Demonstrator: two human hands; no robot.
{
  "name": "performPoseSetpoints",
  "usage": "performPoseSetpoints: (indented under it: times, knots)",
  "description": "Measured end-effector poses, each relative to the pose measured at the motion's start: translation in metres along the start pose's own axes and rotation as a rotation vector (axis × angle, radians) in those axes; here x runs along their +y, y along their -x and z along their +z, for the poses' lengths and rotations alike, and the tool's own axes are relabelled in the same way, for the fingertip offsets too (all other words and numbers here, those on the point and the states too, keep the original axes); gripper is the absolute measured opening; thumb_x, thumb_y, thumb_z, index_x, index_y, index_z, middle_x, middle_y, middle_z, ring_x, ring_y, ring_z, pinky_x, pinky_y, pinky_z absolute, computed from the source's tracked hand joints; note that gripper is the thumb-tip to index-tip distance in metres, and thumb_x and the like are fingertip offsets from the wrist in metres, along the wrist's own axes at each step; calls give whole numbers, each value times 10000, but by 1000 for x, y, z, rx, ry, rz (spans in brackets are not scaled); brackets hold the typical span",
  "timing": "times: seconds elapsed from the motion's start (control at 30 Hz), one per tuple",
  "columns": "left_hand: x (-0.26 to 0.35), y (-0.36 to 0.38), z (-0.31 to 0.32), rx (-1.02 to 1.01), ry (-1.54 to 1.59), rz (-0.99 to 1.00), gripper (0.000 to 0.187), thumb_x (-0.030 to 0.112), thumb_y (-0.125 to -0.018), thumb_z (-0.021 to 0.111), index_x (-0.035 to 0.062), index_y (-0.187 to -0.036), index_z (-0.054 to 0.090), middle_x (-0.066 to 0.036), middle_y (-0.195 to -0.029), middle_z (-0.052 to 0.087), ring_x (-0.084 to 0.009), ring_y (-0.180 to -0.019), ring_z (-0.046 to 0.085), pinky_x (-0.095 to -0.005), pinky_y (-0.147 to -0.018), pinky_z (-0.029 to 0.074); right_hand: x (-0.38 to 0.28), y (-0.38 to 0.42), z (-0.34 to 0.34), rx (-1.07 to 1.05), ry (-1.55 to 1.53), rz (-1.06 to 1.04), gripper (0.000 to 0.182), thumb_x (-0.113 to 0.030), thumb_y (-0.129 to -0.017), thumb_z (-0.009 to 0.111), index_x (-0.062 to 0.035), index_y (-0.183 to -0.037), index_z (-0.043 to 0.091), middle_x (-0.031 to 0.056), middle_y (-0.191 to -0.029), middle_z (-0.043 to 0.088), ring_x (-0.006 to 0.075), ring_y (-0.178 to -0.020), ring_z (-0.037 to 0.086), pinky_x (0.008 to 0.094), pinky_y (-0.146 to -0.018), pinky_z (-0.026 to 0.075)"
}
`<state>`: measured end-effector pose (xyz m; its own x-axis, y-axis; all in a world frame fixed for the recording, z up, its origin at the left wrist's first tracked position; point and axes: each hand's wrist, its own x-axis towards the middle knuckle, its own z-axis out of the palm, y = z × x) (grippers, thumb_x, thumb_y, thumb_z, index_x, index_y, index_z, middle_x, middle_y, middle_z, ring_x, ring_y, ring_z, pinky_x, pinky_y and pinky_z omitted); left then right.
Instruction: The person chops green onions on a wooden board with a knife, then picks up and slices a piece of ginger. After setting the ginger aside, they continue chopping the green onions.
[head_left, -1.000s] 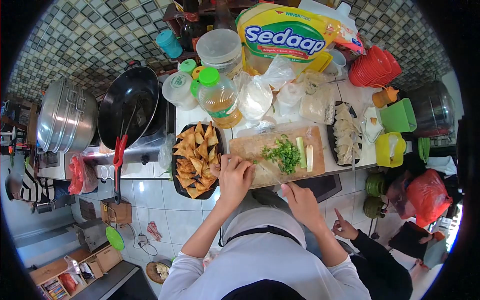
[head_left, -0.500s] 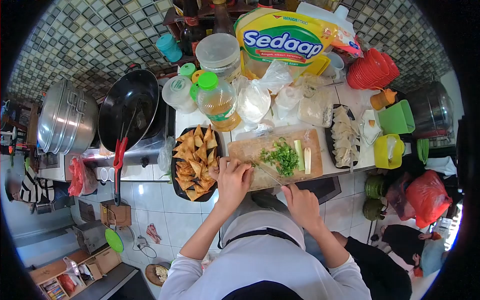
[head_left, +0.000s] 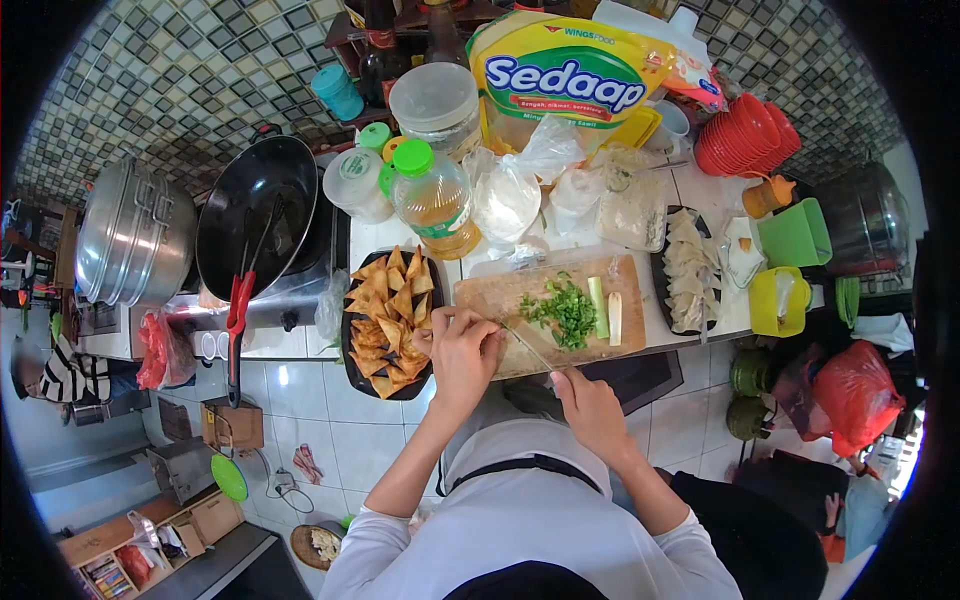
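Observation:
My right hand [head_left: 588, 405] is wrapped round the handle of a knife [head_left: 530, 348], whose thin blade slants up and left over the wooden cutting board [head_left: 625, 340]. The blade tip is close to the fingers of my left hand [head_left: 465, 355], which are bent and pressed together at the board's left edge. What those fingers hold is hidden. Chopped green leaves [head_left: 563, 312] lie in a pile on the board. Beside the pile are a pale green stalk [head_left: 598, 305] and a whitish piece [head_left: 615, 318].
Fried triangles [head_left: 385, 320] fill a black plate left of the board. Uncooked dumplings [head_left: 690, 270] lie on a dark tray at the right. An oil bottle [head_left: 435, 205] and white bags [head_left: 507, 200] stand behind the board. A black wok [head_left: 255, 215] is further left.
My right hand and the knife handle have shifted slightly left. My left hand has moved a little to the left and stays bent. At the lower right, another person has changed posture.

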<state>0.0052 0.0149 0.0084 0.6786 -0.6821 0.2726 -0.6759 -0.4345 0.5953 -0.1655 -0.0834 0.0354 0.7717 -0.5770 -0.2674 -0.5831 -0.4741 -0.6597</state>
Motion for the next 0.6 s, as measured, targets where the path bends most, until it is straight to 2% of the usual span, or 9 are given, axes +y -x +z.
performPoseSetpoints:
  times: [0.07,0.23,0.6]
  knots:
    - [1,0,-2,-4,-13,-4,88,106,-670,743,102,-738,686,-21,-845,578,-280,-948,493,-437,-791,305,0,0,0,-17,35,4,383,-358,-984,407,-18,-900,564,244,-621,591,440,-597,596,526,-536,474]
    - [3,-1,-4,9,-49,-24,100,133,-659,754,124,-730,685,-19,-1037,473,-279,-1042,422,-435,-788,233,-6,0,2,-49,111,10,394,-359,-987,397,-13,-883,555,249,-612,591,439,-579,596,523,-519,477]
    - [1,10,7,70,-91,-5,108,110,-680,747,127,-759,676,-33,-1034,478,-285,-1045,429,-446,-799,235,-8,1,-2,-38,189,24,417,-363,-984,404,-5,-840,561,255,-622,593,446,-603,602,526,-533,487]
